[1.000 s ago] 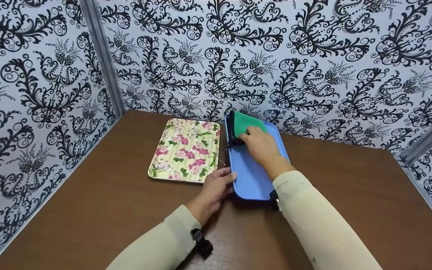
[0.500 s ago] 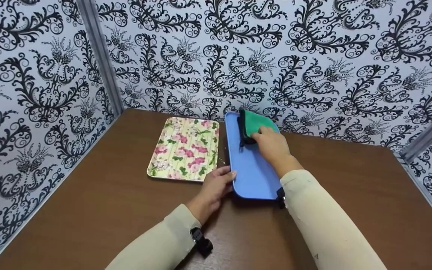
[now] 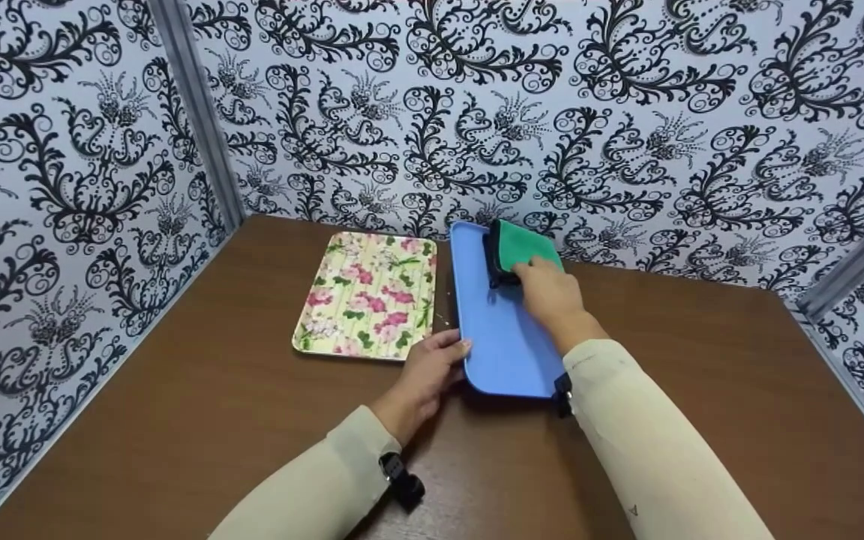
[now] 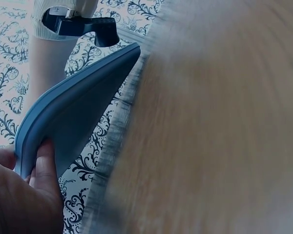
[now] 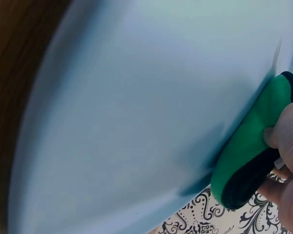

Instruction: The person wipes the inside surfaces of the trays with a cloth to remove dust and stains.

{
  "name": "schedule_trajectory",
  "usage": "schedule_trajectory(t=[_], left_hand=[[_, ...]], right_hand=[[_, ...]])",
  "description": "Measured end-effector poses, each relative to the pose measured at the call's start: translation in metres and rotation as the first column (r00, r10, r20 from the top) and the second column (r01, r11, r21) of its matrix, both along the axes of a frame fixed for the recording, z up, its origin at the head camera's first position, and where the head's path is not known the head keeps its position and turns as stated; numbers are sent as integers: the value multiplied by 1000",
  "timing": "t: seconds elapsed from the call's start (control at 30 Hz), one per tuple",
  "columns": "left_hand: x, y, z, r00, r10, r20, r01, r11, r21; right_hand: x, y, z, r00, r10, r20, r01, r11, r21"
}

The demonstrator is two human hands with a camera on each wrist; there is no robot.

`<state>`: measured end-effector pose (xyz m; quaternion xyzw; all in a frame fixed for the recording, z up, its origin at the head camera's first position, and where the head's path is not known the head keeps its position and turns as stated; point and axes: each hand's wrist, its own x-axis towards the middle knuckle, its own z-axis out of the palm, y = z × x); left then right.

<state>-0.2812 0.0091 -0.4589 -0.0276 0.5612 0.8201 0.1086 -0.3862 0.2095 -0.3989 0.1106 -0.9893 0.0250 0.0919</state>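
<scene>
A blue tray point(image 3: 507, 349) is held tilted up off the brown table, its far end close to the back wall. My left hand point(image 3: 426, 375) grips its left rim near the front corner. In the left wrist view, the thumb and fingers of that hand point(image 4: 27, 192) pinch the tray's edge point(image 4: 78, 105) from both sides. A folded green cloth point(image 3: 528, 246) with black edging lies against the far part of the tray's inner face. My right hand point(image 3: 554, 296) grips the cloth; the right wrist view shows the folded cloth point(image 5: 256, 131) at the tray surface point(image 5: 122, 107).
Left of the blue tray, a rectangular tray with pink flowers point(image 3: 372, 300) lies flat on the brown table point(image 3: 252, 420). Patterned walls point(image 3: 432, 112) enclose the table at the back and sides. A black wrist camera point(image 3: 404, 484) sits on the left sleeve.
My right hand has slid the green cloth rightward across the far part of the blue tray, away from its left rim. The left hand keeps its grip in about the same place.
</scene>
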Motion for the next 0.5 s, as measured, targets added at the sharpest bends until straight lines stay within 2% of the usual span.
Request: schedule_trajectory(t=[0.27,0.5], left_hand=[[-1,-1,0,1000,-7,-5,7,1000,20],[0,-2,0,1000,-4,-17,4,1000,21]], right_hand=[[3,-8,3,1000,-6,30,7,1000,-13],[9,-16,8,999,40,5,-39,998,-57]])
